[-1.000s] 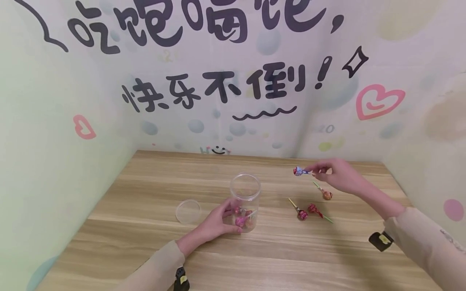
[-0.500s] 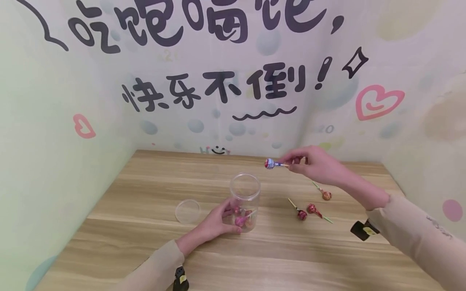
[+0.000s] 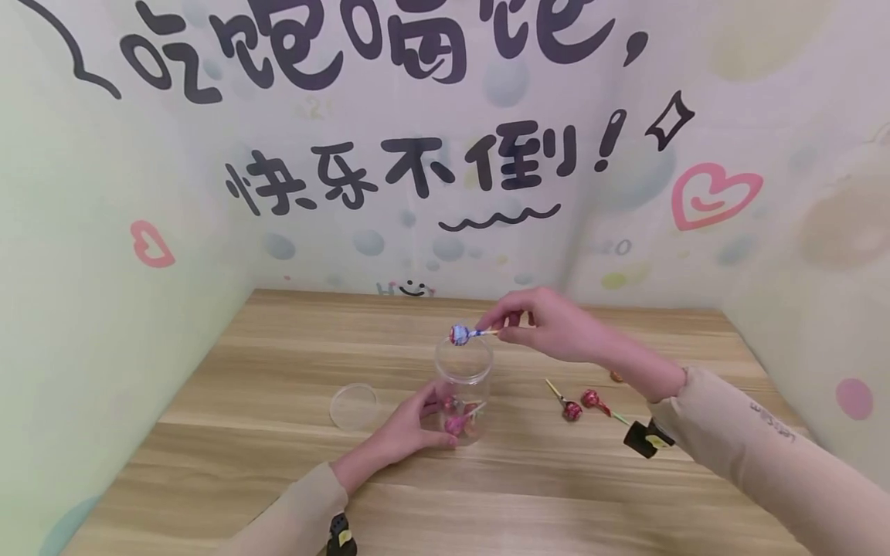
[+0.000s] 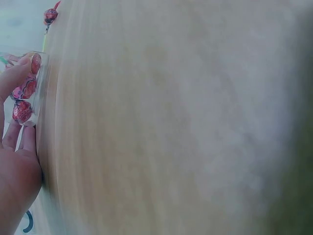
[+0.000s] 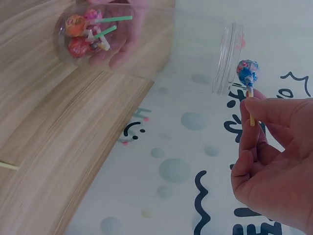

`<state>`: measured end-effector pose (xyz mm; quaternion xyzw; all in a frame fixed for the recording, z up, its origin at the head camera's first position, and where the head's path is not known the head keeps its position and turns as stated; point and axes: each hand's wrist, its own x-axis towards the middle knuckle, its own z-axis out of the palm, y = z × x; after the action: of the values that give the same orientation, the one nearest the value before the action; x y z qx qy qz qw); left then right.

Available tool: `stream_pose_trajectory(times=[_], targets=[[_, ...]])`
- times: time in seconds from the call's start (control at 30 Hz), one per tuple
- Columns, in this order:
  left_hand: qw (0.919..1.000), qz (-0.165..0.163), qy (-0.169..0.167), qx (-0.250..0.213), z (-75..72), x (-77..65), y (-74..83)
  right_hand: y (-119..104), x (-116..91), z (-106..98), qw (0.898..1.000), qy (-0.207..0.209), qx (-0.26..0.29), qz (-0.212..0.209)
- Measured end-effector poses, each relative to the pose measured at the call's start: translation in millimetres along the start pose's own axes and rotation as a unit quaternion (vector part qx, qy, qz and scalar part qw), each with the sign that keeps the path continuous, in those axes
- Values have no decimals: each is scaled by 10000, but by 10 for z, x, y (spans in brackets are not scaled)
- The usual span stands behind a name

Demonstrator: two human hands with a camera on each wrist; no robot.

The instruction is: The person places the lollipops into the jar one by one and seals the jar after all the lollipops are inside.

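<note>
A clear plastic jar [image 3: 476, 390] stands upright and uncapped on the table, with several wrapped lollipops [image 5: 77, 25] at its bottom. My left hand [image 3: 403, 434] grips the jar low on its left side; in the left wrist view its thumb and fingers [image 4: 29, 139] lie round the wall. Between thumb and fingers, my right hand [image 3: 559, 328] pinches the stick of a blue-wrapped lollipop [image 3: 459, 334]. Its head points left and overlaps the jar's mouth in the head view. In the right wrist view the blue lollipop's head [image 5: 248, 71] is right by the rim.
A round clear lid [image 3: 354, 407] lies on the wooden table [image 3: 278, 363] left of the jar. On the right lie two red-wrapped lollipops [image 3: 572, 411] and an orange one [image 3: 616, 376], partly hidden by the right forearm. A printed wall [image 3: 389, 255] stands behind the table.
My right hand has carried the blue lollipop leftward from above the loose lollipops to the jar's mouth, dipping slightly at the end. The left hand and jar have stayed in place.
</note>
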<state>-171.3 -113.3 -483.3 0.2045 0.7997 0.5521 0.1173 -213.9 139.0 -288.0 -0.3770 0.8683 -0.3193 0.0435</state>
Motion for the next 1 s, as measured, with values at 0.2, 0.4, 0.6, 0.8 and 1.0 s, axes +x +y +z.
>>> stream_pose_trajectory(times=[0.2,0.4,0.6,0.8,1.0], targets=[[10000,-5,-43,-51,-6,2,2,-59,47,55,9996,-182,198,-86],[9999,-67,-24,-102,-3,4,0,-59,55,98,9991,-278,304,-13],[9999,-100,-41,-125,7,11,-9,-36,56,131,9992,-242,309,-91],[9999,15,-46,-100,4,22,-15,-24,46,152,9992,-263,301,25],[9999,-100,-49,-79,-4,11,-10,-18,21,173,9989,-184,426,94]])
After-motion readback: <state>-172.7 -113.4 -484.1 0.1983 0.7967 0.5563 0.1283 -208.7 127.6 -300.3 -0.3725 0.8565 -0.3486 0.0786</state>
